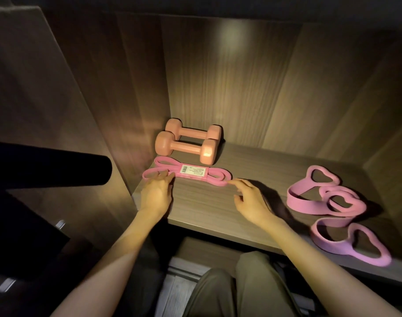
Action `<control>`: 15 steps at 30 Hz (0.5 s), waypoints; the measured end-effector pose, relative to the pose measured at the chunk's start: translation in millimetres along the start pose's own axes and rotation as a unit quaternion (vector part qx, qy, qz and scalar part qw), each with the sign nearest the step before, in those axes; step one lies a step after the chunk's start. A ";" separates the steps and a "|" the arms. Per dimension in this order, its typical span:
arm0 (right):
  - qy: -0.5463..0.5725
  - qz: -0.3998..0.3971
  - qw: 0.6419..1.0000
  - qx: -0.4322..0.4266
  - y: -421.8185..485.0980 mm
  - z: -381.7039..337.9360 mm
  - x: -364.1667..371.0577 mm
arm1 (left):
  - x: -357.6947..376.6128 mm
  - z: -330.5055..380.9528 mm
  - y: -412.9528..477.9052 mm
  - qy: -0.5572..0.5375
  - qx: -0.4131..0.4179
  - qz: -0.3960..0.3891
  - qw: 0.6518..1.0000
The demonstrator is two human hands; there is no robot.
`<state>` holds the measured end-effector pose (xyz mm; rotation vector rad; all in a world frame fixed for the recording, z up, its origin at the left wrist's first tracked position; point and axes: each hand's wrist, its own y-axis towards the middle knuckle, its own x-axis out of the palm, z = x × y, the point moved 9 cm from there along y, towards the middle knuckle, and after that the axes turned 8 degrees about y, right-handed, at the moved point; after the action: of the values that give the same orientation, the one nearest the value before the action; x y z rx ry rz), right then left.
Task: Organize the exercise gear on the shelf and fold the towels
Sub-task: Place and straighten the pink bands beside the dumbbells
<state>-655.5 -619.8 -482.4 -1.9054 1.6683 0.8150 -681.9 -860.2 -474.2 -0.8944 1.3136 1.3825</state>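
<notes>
Left hand (157, 193) and right hand (252, 202), both open-fingered, are touching a folded pink rubber band (191, 175); peach vinyl dumbbells (186, 143) look placed, looped pink straps (333, 202) are waiting.

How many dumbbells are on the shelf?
2. Both lie at the back left of the shelf: the front dumbbell just behind the pink band, the rear dumbbell right behind it. None seems hidden.

Two salmon dumbbells (186, 146) side by side, parallel, at back-left corner of shelf (207, 202). Pink band (215, 177) folded flat, white label at middle, lying just in front of dumbbells. Pink-lilac looped bands (298, 201) in loose tangle at right, one near front edge.
</notes>
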 end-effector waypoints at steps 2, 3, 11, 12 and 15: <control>-0.002 -0.002 1.000 -0.023 -13.9 -2.8 -16.8 | 4.9 6.5 -4.2 0.008 -0.004 -0.022 1.000; -0.005 0.005 0.999 -0.033 -22.3 -4.2 -26.3 | 5.7 12.8 -6.5 0.011 0.001 -0.030 0.999; -0.094 0.096 0.991 -0.009 -94.6 28.3 -124.1 | -8.1 148.9 -19.1 -0.067 0.150 -0.030 0.986; -0.107 0.107 0.988 0.011 -102.3 38.4 -134.8 | -7.6 173.2 -21.6 -0.076 0.175 -0.035 0.981; -0.134 0.095 0.981 0.104 -122.5 74.6 -152.7 | 1.2 237.7 -28.5 -0.083 0.226 -0.066 0.968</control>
<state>-555.9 -442.6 -431.6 -1.4428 1.7085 0.8879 -627.3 -628.4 -449.3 -0.5312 1.3395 0.9739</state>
